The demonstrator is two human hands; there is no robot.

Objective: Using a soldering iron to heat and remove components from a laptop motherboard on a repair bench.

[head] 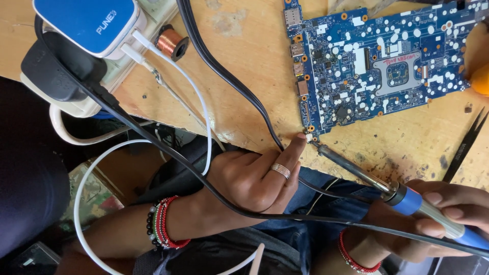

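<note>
**Soldering iron tip at the lower corner of a blue circuit board**

Seen from above: a blue circuit board [377,66] flat on a worn wooden bench [244,86], filling the upper right of the view. Studded with white dots, small chips and a square grey socket near its middle; a row of metal ports down its left edge.

Left hand [254,178] below and left of the board, mostly curled, one finger stretched up and right so that its tip touches or nearly touches the board's lower left corner. Silver ring [280,170] on that hand; red, black and white bead bracelets [162,222] at the wrist.

Right hand [438,219] at the lower right, well below the board, closed around the blue and grey handle of a soldering iron [377,181]. Metal shaft slanting up and left, tip meeting the same corner just beside the left fingertip. Red bracelet [354,257] on the right wrist.

Black cables [224,71] crossing the bench and passing over the left forearm. White cable [204,132] looping from a blue and white charger [86,23] at the upper left, next to a small copper wire spool [172,43]. Black tweezers [466,145] lying right of the iron, near the bench edge.
</note>
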